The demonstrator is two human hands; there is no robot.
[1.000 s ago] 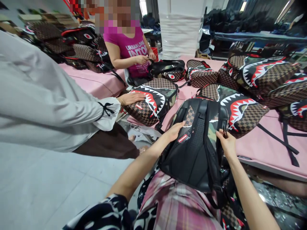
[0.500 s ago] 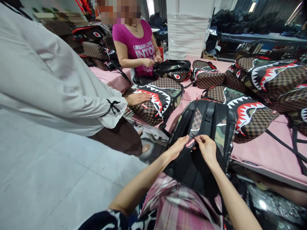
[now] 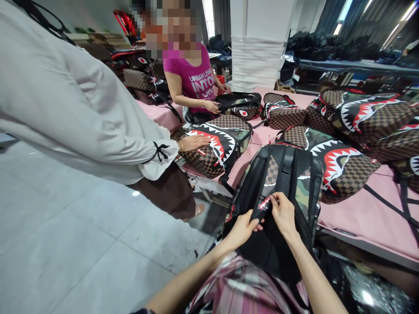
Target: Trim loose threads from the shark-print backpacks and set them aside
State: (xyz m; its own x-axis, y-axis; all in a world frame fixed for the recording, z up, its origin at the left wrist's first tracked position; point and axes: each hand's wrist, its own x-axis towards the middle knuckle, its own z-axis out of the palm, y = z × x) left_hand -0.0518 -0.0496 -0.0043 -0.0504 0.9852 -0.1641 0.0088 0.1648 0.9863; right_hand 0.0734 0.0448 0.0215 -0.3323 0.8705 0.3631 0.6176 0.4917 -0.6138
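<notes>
Left hand [image 3: 242,229] and right hand [image 3: 284,213] pinch one shoulder strap [image 3: 271,172], centre right.
The backpack [image 3: 284,184] overlaps the edge of the pink table [image 3: 347,218]; floor [image 3: 81,244] spreads lower left.

pink plaid garment [image 3: 224,290], dark sleeve [image 3: 144,311]

- 1 lap backpack [image 3: 288,181], with 1 red-and-white label [image 3: 264,202] on its shoulder strap [image 3: 259,213]
- 2 own hands on it: 1 left hand [image 3: 242,229], 1 right hand [image 3: 283,213]
- 1 shark-print backpack [image 3: 340,168] just right of it
- 1 checked backpack [image 3: 240,126] left of it, under 1 co-worker's hand [image 3: 195,142]
- At least 3 piled backpacks [image 3: 369,114] farther right, overlapping
- 1 white pillar [image 3: 257,56] beyond it
</notes>
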